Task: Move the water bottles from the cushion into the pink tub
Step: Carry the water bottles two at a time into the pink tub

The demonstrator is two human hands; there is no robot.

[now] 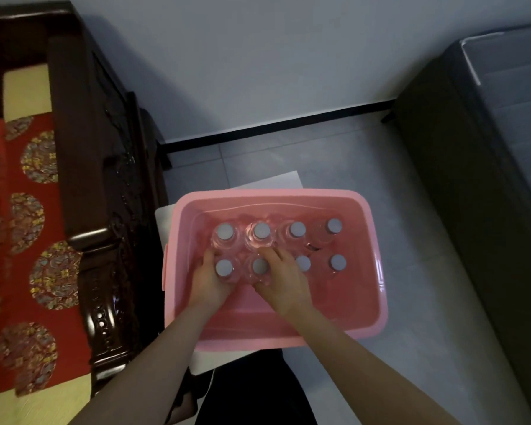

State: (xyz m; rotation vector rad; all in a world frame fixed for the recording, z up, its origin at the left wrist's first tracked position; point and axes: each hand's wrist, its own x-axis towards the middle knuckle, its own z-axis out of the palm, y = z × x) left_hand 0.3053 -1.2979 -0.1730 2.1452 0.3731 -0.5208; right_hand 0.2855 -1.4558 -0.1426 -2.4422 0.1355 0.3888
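1. Two hands of mine are down in the pink tub (pixel 252 340). My left hand (pixel 209 282) is curled round the near-left water bottle (pixel 224 268), and my right hand (pixel 284 279) is curled round the second water bottle (pixel 260 265) just beside it.
2. Eight grey-capped bottles stand upright inside the tub, in two rows of four.
3. Farther left is the red patterned cushion (pixel 52 228) on a carved dark wooden seat (pixel 105 194).

Eight bottles (pixel 298 230) stand in two rows in the tub (pixel 288 192), right of the cushion (pixel 43 271).
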